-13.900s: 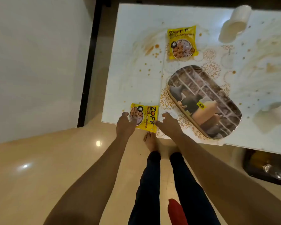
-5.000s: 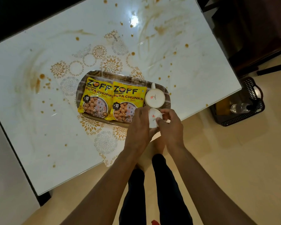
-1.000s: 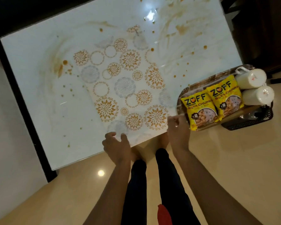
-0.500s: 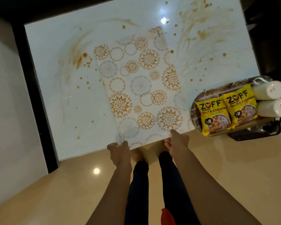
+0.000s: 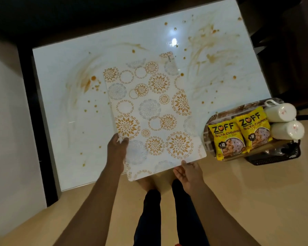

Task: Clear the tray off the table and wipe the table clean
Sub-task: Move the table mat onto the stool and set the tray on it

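Note:
The oval tray [image 5: 208, 139] sits off the table at the right, on a black basket [image 5: 274, 158]. It carries two yellow snack packets [image 5: 227, 139] and two white cups [image 5: 281, 112] lying on their sides. The white table [image 5: 64, 71] is smeared and spotted with brown stains [image 5: 84, 84]. A patterned placemat [image 5: 149, 110] lies across the table's middle, its near end past the table's front edge. My left hand [image 5: 116, 148] pinches its left edge, thumb on top. My right hand [image 5: 188, 173] touches the mat's near right corner, fingers loose.
A pale wall [image 5: 5, 121] runs along the left of the table, with a dark gap between. Beige floor [image 5: 256, 201] lies in front and to the right. My legs [image 5: 149, 215] stand at the table's front edge. Dark furniture fills the far right.
Both hands have come up onto the placemat's near end. My left hand has taken hold of its left edge. The mat has been pulled toward me and turned, overhanging the table's front edge.

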